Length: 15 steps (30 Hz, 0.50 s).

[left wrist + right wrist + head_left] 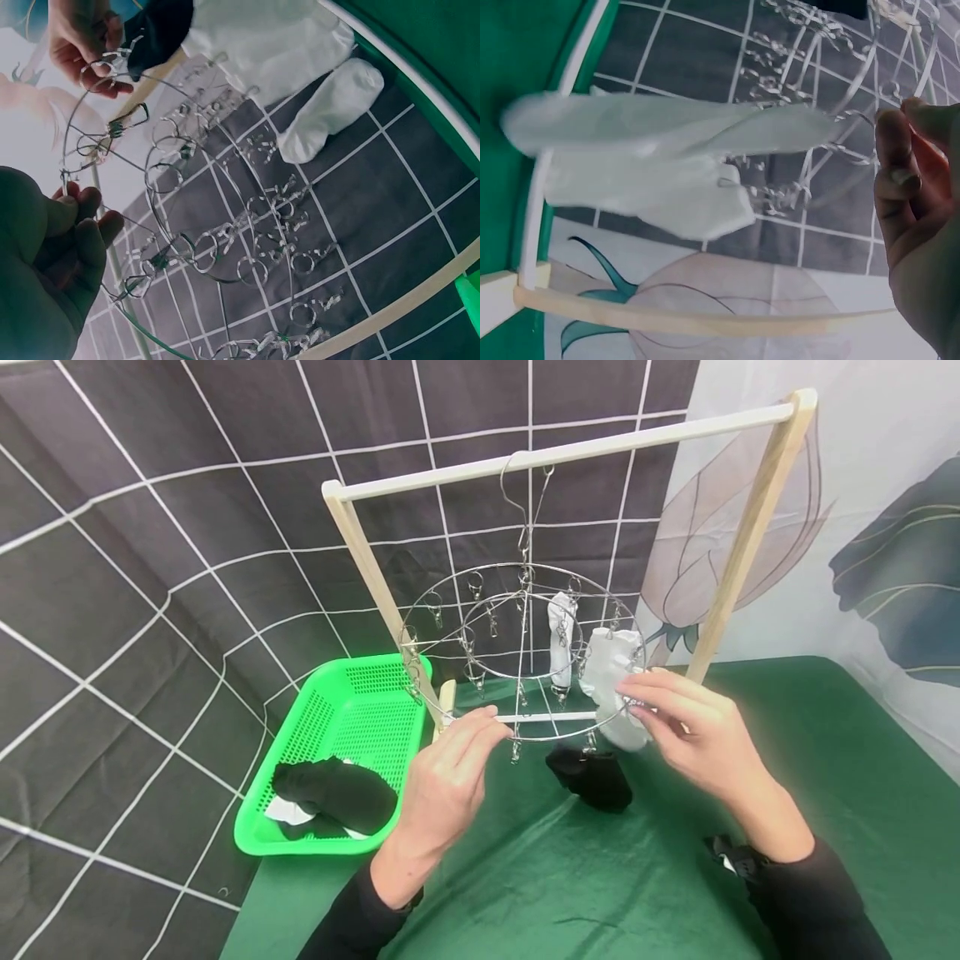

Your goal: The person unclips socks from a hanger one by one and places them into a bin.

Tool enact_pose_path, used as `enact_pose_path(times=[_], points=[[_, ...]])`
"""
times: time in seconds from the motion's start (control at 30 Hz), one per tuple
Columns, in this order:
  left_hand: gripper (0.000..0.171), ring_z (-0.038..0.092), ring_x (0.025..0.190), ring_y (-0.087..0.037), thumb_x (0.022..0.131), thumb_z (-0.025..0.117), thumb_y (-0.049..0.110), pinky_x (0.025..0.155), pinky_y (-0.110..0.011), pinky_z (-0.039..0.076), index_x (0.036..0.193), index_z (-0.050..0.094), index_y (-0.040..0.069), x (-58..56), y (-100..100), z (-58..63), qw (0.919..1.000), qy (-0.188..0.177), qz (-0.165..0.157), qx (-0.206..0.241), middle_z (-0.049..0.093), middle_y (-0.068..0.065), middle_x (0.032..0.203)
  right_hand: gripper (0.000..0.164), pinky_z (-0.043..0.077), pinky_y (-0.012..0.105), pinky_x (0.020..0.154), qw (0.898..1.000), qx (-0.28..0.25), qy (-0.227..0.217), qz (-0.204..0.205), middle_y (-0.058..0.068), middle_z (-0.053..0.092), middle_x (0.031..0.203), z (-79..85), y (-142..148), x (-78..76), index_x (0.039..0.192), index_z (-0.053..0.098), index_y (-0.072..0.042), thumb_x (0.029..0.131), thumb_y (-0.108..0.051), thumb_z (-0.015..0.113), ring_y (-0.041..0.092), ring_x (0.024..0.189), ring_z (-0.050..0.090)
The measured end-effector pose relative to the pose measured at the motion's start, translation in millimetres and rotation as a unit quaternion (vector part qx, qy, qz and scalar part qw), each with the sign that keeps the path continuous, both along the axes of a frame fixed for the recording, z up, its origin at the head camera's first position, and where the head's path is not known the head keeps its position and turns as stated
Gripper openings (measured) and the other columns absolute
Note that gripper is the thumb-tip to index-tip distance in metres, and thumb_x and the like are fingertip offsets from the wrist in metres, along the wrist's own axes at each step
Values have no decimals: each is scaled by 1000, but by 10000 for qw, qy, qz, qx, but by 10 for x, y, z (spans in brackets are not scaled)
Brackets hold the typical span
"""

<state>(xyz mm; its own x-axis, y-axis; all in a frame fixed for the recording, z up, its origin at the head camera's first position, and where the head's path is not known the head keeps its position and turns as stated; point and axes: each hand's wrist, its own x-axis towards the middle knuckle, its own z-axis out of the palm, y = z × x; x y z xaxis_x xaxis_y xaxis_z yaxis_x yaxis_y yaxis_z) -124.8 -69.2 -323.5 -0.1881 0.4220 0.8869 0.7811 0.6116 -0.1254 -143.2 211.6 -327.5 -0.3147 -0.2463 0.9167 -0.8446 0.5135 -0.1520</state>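
Observation:
A round wire clip hanger (555, 740) hangs by its hook from a wooden rack. Its near left rim is pinched between the thumb and fingers of my left hand (450, 768). At the right rim, my right hand (693, 727) pinches the hanger beside a clip; the exact contact is partly hidden by the fingers. White socks (611, 664) dangle close to the right fingertips, one blurred in the right wrist view (667, 131). Further back hangs a narrow white sock (561, 635). A black sock (592, 777) is clipped at the near rim. Several clips hold nothing.
The wooden rack's crossbar (450, 475) spans above the hanger, with a post on each side. A green basket (341, 685) at the left holds black and white cloth items (337, 797). Green cloth (510, 877) covers the table; a gridded curtain hangs behind.

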Motion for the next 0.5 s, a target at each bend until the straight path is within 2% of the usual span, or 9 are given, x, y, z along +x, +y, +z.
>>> enact_pose_path(times=[0.1, 0.27, 0.37, 0.43, 0.5], points=[[19, 68, 97, -22, 86, 55, -10, 79, -38, 59, 92, 70, 0, -21, -14, -8, 9999, -25, -81, 121, 72, -9, 87, 26, 47, 25, 64, 9998, 70, 68, 164, 13, 72, 82, -74, -29, -46, 84, 76, 0, 65, 14, 67, 21, 72, 61], [16, 67, 99, -24, 87, 57, -8, 83, -39, 57, 94, 69, -1, -57, -83, -51, 9995, -202, -171, 171, 72, -11, 89, 24, 50, 25, 78, 9994, 79, 277, 186, 8, 71, 78, -179, -41, -79, 80, 77, -4, 76, 6, 55, 19, 71, 63], [15, 66, 100, -24, 85, 62, -7, 85, -39, 57, 96, 70, -1, -85, -150, -63, 9987, -390, -296, 132, 72, -12, 92, 25, 53, 28, 70, 9989, 131, 403, 214, 7, 71, 77, -185, -58, -64, 79, 77, -4, 79, 4, 53, 18, 71, 62], [16, 66, 99, -25, 83, 66, -6, 86, -40, 56, 96, 71, -1, -101, -193, -54, 9980, -499, -375, 106, 73, -12, 93, 25, 52, 29, 59, 9984, 210, 476, 236, 6, 70, 77, -168, -80, -42, 79, 77, -3, 80, 2, 53, 18, 70, 62], [17, 66, 98, -25, 81, 68, -5, 86, -40, 56, 97, 72, -1, -106, -228, -35, 9975, -555, -420, 104, 73, -13, 94, 26, 52, 30, 53, 9978, 278, 526, 279, 6, 70, 77, -143, -108, -15, 79, 77, -2, 80, 2, 51, 18, 69, 62]])
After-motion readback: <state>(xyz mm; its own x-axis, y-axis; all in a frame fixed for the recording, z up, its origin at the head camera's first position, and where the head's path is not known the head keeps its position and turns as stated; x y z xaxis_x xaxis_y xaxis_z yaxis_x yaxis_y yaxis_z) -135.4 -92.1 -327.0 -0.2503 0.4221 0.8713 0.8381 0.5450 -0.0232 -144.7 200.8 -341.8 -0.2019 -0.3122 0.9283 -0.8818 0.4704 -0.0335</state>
